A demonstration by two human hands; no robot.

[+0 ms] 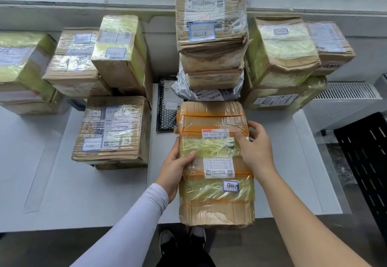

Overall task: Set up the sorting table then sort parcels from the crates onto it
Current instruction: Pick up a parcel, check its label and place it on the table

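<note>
In the head view, a long brown cardboard parcel wrapped in clear film and orange tape (215,162) is seen at the lower centre of the frame, lying on the white sorting table (62,183) with its near end at the table's front edge. Its long axis runs from the bottom of the frame toward the top, slightly tilted, and its labelled face is turned upward. The parcel is gripped from both sides. The left hand (174,167), below a white sleeve (134,225), is pressed against the parcel's left edge, with the thumb laid over the top face and the fingers wrapped under, out of sight. The right hand (255,147) is closed on the right edge further up the frame, the thumb resting on the printed shipping label (217,134) and the fingers curled around the side.

Just above the parcel's far end, a tall stack of brown cardboard boxes on a grey plastic mailer bag (211,42) is seen at the upper centre. A flat black bubble mailer (165,107) lies beside the held parcel's upper left corner. A squat taped cardboard box (113,130) sits at centre left. More wrapped boxes are ranged across the upper left and upper right.
</note>
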